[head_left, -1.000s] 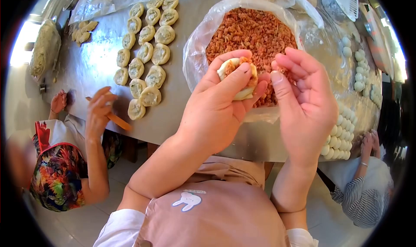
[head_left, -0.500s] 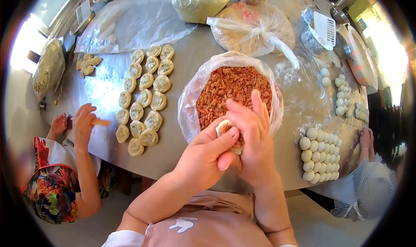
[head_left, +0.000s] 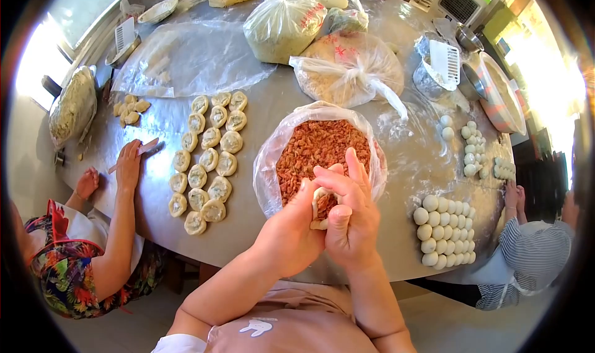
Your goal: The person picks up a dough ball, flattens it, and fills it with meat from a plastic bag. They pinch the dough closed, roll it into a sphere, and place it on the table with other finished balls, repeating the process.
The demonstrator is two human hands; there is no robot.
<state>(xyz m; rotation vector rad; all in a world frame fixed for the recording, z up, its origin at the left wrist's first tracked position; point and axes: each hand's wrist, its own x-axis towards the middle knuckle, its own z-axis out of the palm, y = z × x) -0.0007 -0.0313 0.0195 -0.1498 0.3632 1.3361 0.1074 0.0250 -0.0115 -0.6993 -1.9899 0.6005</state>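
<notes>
Between my two hands sits a piece of dough (head_left: 317,222) wrapped partway around reddish minced filling, which shows at its top. My left hand (head_left: 290,232) cups it from the left with the thumb pointing up. My right hand (head_left: 354,220) curls around its other side, thumb bent near the opening and fingers slanting over the far side. Just beyond my fingers, a plastic-lined container of minced filling (head_left: 322,143) stands on the metal table. Part of the filling is hidden behind my hands.
Rows of round filled dough pieces (head_left: 209,161) lie on the left. White dough balls (head_left: 443,229) sit at right. Tied plastic bags (head_left: 347,68) stand at the back. A co-worker's hand (head_left: 128,167) rests on a flat, long tool at left; another person (head_left: 527,254) stands at right.
My right thumb has come up beside the dough's opening, and more filling shows. The view has shifted slightly. The left co-worker's hand has lowered onto the table with the flat tool.
</notes>
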